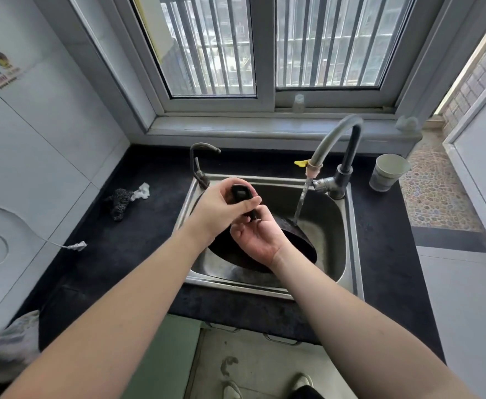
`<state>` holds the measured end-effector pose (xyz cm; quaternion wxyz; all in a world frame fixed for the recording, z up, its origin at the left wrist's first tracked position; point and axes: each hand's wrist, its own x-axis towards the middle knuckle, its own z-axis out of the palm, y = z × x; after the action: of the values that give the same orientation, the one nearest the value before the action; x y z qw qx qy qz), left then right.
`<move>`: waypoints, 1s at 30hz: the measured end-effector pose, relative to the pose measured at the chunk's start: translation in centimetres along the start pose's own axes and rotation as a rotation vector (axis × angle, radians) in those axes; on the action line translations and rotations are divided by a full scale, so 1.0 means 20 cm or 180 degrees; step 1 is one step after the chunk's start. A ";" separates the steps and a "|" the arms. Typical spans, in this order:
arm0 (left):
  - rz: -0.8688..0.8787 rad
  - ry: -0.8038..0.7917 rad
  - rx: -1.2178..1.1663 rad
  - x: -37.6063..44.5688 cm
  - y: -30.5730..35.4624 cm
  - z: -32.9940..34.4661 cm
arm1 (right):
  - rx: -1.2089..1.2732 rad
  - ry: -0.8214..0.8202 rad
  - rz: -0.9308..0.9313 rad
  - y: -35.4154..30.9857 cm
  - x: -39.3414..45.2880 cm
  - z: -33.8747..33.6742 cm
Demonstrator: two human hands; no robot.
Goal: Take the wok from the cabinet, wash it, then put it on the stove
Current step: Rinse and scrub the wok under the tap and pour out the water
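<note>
A black wok (299, 240) sits tilted in the steel sink (339, 226), its dark handle (240, 194) raised toward me. My left hand (221, 210) is closed around that handle. Lower and to the right, my right hand (257, 236) rests palm-up with fingers spread against the wok near the base of the handle. Water runs from the grey hose tap (336, 136) in a thin stream (302, 198) onto the wok's far rim. Both hands hide much of the wok's near side.
A second small tap (198, 165) stands at the sink's back left. A steel-wool scrubber and white rag (125, 197) lie on the black counter (138, 254) to the left. A paper cup (388, 171) stands right of the tap. A white plug and cable (76, 245) lie at left.
</note>
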<state>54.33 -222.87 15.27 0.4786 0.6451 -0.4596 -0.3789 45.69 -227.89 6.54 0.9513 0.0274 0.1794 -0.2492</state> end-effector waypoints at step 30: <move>0.0159 0.0210 -0.0169 0.25 -0.08 0.28 | -0.2350 0.2882 -0.1235 -0.80 -0.48 -0.62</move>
<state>50.92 -228.97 12.01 0.5198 0.6327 -0.4492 -0.3574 26.12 -235.70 -0.95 0.6646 -0.2339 0.6418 -0.3028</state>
